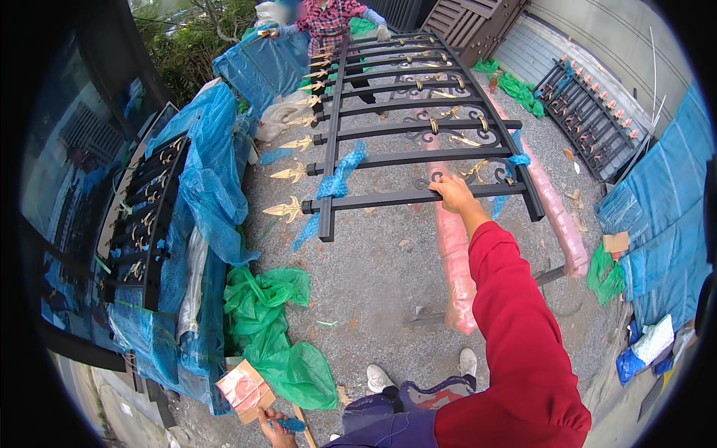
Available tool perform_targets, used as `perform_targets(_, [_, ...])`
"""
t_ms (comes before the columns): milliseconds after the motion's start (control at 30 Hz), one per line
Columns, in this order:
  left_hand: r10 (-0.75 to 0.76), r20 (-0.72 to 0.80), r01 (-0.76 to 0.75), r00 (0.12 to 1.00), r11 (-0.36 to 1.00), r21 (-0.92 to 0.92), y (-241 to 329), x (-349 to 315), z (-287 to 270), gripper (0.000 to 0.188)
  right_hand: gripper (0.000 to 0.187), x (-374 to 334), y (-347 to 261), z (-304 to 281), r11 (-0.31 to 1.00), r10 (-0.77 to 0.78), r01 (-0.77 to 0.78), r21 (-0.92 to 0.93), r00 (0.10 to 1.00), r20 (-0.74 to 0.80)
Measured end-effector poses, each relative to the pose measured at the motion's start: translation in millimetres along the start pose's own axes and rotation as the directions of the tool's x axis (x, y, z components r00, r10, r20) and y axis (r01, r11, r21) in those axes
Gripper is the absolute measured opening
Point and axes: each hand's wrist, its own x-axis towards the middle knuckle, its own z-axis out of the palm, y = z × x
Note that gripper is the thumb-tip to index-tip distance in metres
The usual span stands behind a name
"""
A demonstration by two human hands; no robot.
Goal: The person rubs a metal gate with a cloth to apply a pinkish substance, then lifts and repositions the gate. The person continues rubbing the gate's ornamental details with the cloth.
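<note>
A black metal fence panel [399,198] with gold spear tips and scrollwork stretches away in front of me, propped above the ground. My right hand [452,194] is closed around its nearest bar, arm stretched out in a red sleeve. Blue bubble wrap [342,172] is tied around the panel's left rail, and another piece [517,159] around the right one. Low at the bottom left, my left hand [280,431] is closed on a small blue object [291,425] whose kind I cannot make out. Right beside that hand is a square cardboard piece [245,391] with a pink patch.
A person [328,26] stands at the panel's far end, hands near it. Two pink-wrapped beams [454,276] lie beneath. Green plastic sheeting [280,336] and a blue-wrapped stack [213,164] are on the left. Another fence panel [586,119] leans at the far right wall.
</note>
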Motion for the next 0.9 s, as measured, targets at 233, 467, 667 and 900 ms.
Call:
perform_targets(233, [0.047, 0.021, -0.047, 0.999, 0.999, 0.004, -76.3, -64.6, 83.9, 0.036, 0.037, -55.0, 134.4, 15.3, 0.995, 0.083, -0.087, 0.049, 0.994, 0.071])
perform_targets(467, [-0.176, 0.479, 0.247, 0.860, 0.965, -0.089, -168.7, -115.1, 113.8, 0.042, 0.028, -107.6, 273.0, 64.0, 0.992, 0.084, -0.084, 0.095, 0.996, 0.002])
perform_targets(667, [-0.039, 0.065, 0.048, 0.997, 0.987, -0.154, -188.9, -224.3, 235.7, 0.029, 0.025, -144.0, 344.5, 112.2, 0.992, 0.098, -0.103, 0.065, 0.992, 0.081])
perform_targets(900, [0.018, 0.053, -0.012, 0.998, 0.993, -0.116, -191.7, -244.0, 236.2, 0.027, 0.023, -165.5, 352.0, 166.7, 0.980, 0.171, -0.169, 0.109, 0.985, -0.009])
